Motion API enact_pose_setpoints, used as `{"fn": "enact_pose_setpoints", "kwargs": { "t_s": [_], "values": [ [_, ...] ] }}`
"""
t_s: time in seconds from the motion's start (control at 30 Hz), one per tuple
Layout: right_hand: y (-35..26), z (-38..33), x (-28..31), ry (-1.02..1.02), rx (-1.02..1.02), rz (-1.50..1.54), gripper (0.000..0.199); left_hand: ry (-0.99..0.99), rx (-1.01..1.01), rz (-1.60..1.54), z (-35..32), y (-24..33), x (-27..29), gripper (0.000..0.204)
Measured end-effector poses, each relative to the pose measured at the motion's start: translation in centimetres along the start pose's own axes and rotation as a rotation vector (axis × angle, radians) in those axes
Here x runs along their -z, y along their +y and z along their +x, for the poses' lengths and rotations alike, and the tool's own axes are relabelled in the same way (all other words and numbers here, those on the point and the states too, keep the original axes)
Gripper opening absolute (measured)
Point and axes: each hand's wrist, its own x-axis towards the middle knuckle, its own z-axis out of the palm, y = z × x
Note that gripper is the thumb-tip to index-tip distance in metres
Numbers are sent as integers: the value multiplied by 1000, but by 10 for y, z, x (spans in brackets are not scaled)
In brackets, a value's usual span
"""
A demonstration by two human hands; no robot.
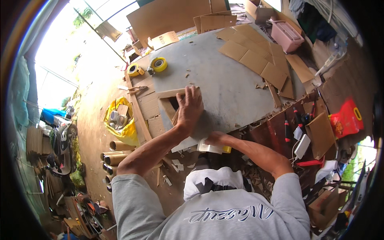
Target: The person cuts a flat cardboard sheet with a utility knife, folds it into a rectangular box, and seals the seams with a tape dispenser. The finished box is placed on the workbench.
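My left hand [189, 107] presses flat on a cardboard frame piece [168, 105] with a cut-out opening, lying at the near left of the grey work table [224, 80]. My right hand [214, 140] is below the table's near edge, gripping a white and yellow object [212, 148] that looks like a tape dispenser or tool; its exact kind is unclear.
Two yellow tape rolls [159, 64] sit at the table's far left. Several flat cardboard sheets [256, 56] lie at the far right, next to a pink box [286, 36]. Screwdrivers and a white box [300, 144] rest on a side surface right. Cardboard tubes [116, 154] and a yellow bag [120, 120] are on the floor left.
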Motion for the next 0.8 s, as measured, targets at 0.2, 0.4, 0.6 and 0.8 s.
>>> {"fn": "enact_pose_setpoints", "kwargs": {
  "t_s": [0.2, 0.4, 0.6, 0.8],
  "values": [
    [64, -47, -12, 187, -224, 589, 50, 313, -106, -213, -4, -16, -12, 64],
    [91, -93, 19, 551, -17, 640, 61, 421, 172, -645, 16, -31, -28, 57],
    [41, -133, 73, 848, -19, 615, 58, 425, -638, -1139, -8, -69, -31, 26],
    [-63, -147, 114, 946, 293, 499, 46, 73, -800, -1383, -39, -117, -10, 30]
  ]
}}
